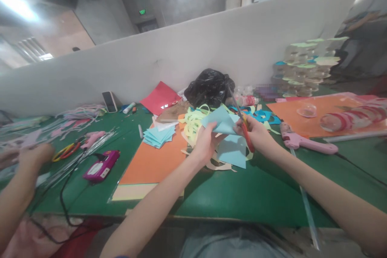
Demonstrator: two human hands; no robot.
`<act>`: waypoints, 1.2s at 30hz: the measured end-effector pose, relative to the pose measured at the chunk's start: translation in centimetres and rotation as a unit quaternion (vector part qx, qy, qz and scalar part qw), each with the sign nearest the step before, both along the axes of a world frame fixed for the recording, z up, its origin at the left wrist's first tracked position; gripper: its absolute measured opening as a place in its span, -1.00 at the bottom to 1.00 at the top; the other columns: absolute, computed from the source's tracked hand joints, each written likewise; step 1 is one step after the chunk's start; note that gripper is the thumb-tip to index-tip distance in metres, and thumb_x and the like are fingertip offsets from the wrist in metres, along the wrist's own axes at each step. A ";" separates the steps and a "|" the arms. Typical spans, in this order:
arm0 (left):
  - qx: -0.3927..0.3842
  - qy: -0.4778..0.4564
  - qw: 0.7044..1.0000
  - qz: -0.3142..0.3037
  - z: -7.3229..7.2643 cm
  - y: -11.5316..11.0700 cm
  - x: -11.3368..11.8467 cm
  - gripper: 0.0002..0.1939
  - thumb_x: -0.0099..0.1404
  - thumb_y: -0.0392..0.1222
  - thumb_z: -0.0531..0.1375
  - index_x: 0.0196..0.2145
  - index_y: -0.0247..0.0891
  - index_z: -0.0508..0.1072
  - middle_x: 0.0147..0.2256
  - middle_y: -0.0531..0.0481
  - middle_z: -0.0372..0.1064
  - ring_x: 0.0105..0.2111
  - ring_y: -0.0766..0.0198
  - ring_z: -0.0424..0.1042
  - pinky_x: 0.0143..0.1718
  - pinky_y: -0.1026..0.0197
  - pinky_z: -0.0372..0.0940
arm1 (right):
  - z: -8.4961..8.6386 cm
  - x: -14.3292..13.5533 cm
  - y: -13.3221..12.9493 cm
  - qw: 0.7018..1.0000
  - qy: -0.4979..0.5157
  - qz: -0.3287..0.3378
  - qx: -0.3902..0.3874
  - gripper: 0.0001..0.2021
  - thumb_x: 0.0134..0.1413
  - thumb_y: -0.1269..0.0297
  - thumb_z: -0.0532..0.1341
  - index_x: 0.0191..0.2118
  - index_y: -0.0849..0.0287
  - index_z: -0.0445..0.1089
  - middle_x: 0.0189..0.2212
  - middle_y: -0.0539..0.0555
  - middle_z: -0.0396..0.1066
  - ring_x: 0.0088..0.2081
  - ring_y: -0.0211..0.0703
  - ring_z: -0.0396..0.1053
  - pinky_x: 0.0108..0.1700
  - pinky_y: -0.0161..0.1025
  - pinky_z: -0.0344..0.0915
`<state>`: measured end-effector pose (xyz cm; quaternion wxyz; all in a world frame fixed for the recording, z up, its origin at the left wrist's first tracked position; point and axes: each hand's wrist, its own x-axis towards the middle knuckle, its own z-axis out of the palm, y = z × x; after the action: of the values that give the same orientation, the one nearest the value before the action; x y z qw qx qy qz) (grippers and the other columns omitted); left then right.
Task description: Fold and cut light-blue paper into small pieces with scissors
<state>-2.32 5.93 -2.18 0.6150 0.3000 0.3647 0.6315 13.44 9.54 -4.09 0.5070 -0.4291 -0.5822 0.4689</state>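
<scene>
A sheet of light blue paper (220,119) is held up over the table by my left hand (207,142), whose fingers are closed on its lower edge. My right hand (251,130) grips a pair of scissors (249,142) by orange-red handles, the blades pointing up and away beside the paper's right edge. Below the hands lies another light blue sheet (234,151). Stacked light blue squares (159,135) rest left of my hands on orange paper (157,161). Curly yellow-green paper scraps (193,123) are heaped just behind my left hand.
A pink glue gun (311,145) lies right of my right arm. A black plastic bag (208,88) stands against the partition, with blue scraps (272,117) nearby. At left, a co-worker's hands (36,156) are near another pair of scissors (68,151) and a magenta device (102,166).
</scene>
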 end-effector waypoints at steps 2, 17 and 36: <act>0.017 0.009 1.000 -0.014 0.0 -0.1 0.0 -0.74 0.18 -0.16 0.29 -0.17 -0.26 0.47 -0.09 -0.13 0.52 -0.03 0.07 0.48 0.10 -0.12 0.35 | 0.1 0.0 -0.1 1.000 -0.001 -0.003 -0.008 -0.54 -0.38 0.01 0.47 -0.39 0.09 0.27 -0.48 -0.07 0.29 -0.42 -0.20 0.28 -0.29 -0.19 0.27; 0.054 0.096 0.994 -0.020 -1.4 0.0 0.4 -0.73 0.13 -0.18 0.36 -0.21 -0.32 0.55 -0.20 -0.13 0.57 -0.25 0.18 0.54 -0.04 0.01 0.42 | -0.5 0.1 -0.2 0.999 -0.029 0.011 0.005 -0.51 -0.29 -0.13 0.41 -0.37 0.08 0.25 -0.48 -0.06 0.26 -0.46 -0.22 0.21 -0.39 -0.22 0.18; 0.052 0.141 0.989 0.013 -2.1 0.2 0.2 -0.68 0.16 -0.09 0.35 -0.15 -0.28 0.57 -0.12 -0.18 0.57 -0.22 0.14 0.56 -0.11 0.05 0.44 | -0.1 -0.2 -0.4 0.999 -0.043 0.014 0.014 -0.52 -0.30 -0.16 0.42 -0.44 0.08 0.26 -0.57 -0.08 0.23 -0.52 -0.23 0.17 -0.43 -0.23 0.17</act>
<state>-2.08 6.11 -4.28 0.5326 0.4126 0.4181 0.6093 13.27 9.12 -4.22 0.4808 -0.4337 -0.6158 0.4489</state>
